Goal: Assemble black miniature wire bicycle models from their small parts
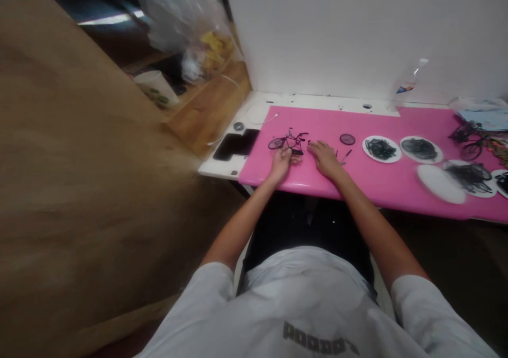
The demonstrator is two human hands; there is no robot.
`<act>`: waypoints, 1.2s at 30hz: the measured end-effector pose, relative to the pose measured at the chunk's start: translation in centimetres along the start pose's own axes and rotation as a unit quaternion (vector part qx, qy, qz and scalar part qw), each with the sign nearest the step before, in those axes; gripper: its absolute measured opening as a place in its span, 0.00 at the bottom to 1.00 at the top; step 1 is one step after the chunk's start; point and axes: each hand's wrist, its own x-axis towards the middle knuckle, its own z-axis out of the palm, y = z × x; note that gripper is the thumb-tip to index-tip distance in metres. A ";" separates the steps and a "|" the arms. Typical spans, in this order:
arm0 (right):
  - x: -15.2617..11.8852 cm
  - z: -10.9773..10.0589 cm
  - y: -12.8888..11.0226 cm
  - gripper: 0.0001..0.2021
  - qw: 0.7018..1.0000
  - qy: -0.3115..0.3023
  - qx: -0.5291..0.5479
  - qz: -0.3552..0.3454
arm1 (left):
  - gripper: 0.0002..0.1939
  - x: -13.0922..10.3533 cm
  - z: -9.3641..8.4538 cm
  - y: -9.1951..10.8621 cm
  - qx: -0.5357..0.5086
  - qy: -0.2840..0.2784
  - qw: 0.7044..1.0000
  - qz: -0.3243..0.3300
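Observation:
A small dark model bicycle [291, 142] with one wheel at its left end is over the pink mat. My left hand [282, 162] holds it from below, fingers closed round its lower frame. Just to the right, my right hand [324, 157] is over the mat with its fingers stretched forward, beside a tiny dark piece [309, 143]. A loose wheel [347, 139] lies beyond my right hand. Close to that hand's right side is a small tool with a dark handle [348, 154].
White plates of dark parts [382, 150] stand on the pink mat [317, 119] to the right, near another dark model bicycle [468, 138]. A black phone-like object [234, 145] lies at the left. A clear bottle [410, 82] stands behind, near the white wall.

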 end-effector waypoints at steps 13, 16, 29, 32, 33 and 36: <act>-0.3 -0.2 2.4 0.26 0.995 0.056 0.035 0.068 | 0.16 0.1 0.1 0.1 0.009 0.015 1.000 -0.004; -0.2 -0.3 2.9 0.29 0.991 0.100 0.045 0.081 | 0.19 0.1 0.1 -0.1 0.008 0.020 1.000 -0.006; -0.4 -1.0 2.6 0.27 0.975 0.176 0.029 0.133 | 0.22 0.1 -0.1 0.1 0.024 0.002 1.000 -0.002; -0.4 -0.8 2.6 0.24 0.974 0.167 0.022 0.153 | 0.20 0.0 0.0 0.2 0.024 0.004 1.000 -0.003; -0.4 -0.7 2.5 0.23 0.975 0.160 0.019 0.153 | 0.19 0.0 0.0 0.2 0.023 0.005 1.000 -0.005; -0.5 -0.5 2.3 0.21 0.978 0.140 -0.004 0.157 | 0.18 0.1 0.0 0.2 0.020 0.001 1.000 -0.009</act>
